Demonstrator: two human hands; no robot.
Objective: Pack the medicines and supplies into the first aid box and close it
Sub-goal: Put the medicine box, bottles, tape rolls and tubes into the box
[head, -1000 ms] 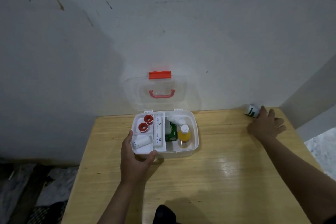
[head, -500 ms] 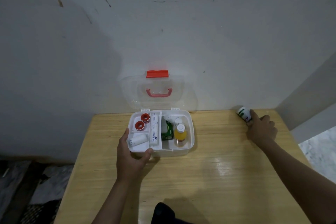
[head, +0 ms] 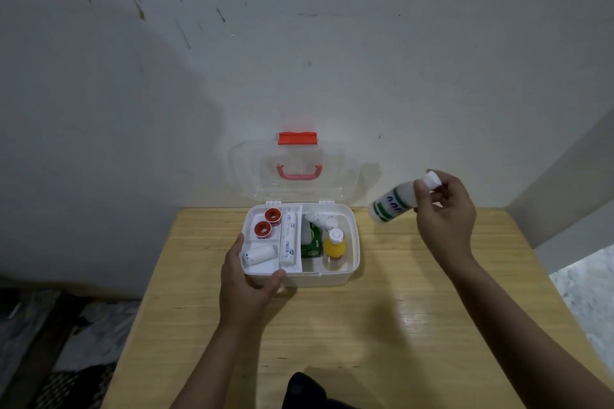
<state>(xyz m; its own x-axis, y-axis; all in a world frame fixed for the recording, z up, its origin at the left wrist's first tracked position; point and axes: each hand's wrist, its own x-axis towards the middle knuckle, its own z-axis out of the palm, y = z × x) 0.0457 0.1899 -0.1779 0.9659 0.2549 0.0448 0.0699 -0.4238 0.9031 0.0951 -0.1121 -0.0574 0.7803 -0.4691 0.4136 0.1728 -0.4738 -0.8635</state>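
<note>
- White bottle (head: 395, 203) with green bands: tilted, cap up-right, base down-left toward the first aid box (head: 352, 242)
- Right hand (head: 445, 209) grips its cap end above the surface (head: 398, 325)
- Left hand (head: 247, 276) clasps the open box's near-left corner

bottle label (head: 392, 207): motion-blurred, unreadable
bottle cap: partly behind right hand (head: 445, 209) fingers
forearms: cut off at 6 o'clock edge

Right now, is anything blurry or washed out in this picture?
Head view: the white bottle in the right hand is smeared by motion, its label unreadable; glare streaks the wooden table near the right forearm; the first aid box, steadied by the left hand, stays fairly sharp.
</note>
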